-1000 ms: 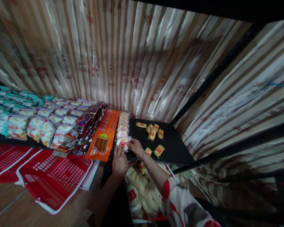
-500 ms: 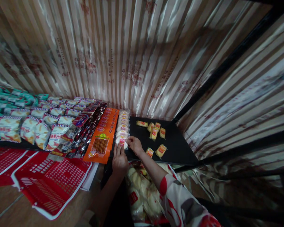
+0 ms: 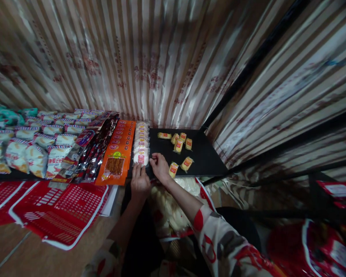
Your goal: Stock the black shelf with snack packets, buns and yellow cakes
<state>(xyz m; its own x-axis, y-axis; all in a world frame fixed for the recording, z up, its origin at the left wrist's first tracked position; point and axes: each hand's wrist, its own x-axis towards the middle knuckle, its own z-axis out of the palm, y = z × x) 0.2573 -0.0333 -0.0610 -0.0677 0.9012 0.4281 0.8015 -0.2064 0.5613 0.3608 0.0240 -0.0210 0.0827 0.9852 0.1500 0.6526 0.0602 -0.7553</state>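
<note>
Teal packets [image 3: 5, 117] crowd the left end of the black shelf [image 3: 207, 156], followed by rows of white snack bags [image 3: 59, 157]; a red basket [image 3: 70, 206] sits below the front edge. Dark red packets [image 3: 93, 154] lie in a slanting pile beside an orange packet [image 3: 115, 163]. Next, white round packs [image 3: 141, 142] form a row from the back edge to the front edge. There the left hand [image 3: 140, 184] has its extended fingers touching the front pack [image 3: 140, 158]; I cannot tell whether the grip has hold of it. Just right of the row is the right hand [image 3: 160, 168], fingers bent; how far its grip is closed, I cannot tell. Farther right, yellow packs [image 3: 178, 146] lie scattered, five toward the back edge, two near the front.
</note>
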